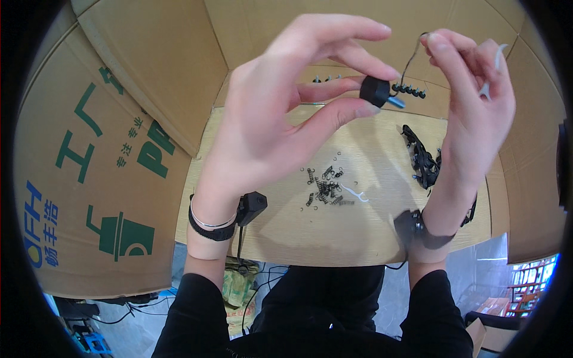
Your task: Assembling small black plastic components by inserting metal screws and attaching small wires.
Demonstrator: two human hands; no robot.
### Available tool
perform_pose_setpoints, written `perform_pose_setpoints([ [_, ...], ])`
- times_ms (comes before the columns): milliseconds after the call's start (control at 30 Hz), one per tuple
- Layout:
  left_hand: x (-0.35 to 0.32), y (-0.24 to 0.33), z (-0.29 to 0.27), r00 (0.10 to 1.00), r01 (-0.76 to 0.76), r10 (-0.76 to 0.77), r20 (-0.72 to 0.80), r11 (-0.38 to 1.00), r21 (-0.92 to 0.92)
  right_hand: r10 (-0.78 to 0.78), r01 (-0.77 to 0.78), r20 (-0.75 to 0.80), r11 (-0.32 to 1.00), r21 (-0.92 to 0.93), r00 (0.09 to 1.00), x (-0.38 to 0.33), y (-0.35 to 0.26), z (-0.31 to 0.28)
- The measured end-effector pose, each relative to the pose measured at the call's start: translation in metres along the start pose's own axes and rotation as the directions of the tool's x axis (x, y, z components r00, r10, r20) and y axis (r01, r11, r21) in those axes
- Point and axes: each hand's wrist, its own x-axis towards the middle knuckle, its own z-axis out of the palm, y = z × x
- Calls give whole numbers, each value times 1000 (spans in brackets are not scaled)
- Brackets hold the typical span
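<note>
Raised above the table, my left hand [271, 113] pinches a short black cylindrical part [374, 91] between thumb and fingers. A blue shaft [396, 102] sticks out of its right side. My right hand [471, 83] closes thumb and forefinger on the upper end of a thin dark wire [409, 59]. The wire's lower end hangs beside the black part; whether it is joined to it I cannot tell. White plastic tips [484, 91] show between the curled fingers of my right hand. Below lies a loose pile of small black springs [325, 190] with scattered rings.
A white forked plastic piece [356, 193] lies beside the springs on the wooden table [268, 238]. A heap of black parts [425, 164] is at the right, partly behind my right forearm. Rows of small black pieces [409, 90] stand at the back. Cardboard walls [107, 179] enclose the table.
</note>
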Motion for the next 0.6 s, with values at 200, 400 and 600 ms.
perform_pose_setpoints([
  [200, 1, 5, -2, 969, 58, -64, -239, 998, -35, 482, -441, 793, 844, -305, 373, 5, -5, -20],
  [400, 1, 2, -1, 977, 36, -43, -208, 999, -37, 188, -247, 558, 969, 31, 808, -13, -10, 5],
  [600, -3, -30, -16, 966, -201, 201, -165, 979, 20, 145, -256, 332, 912, 320, 932, -22, -13, 26],
])
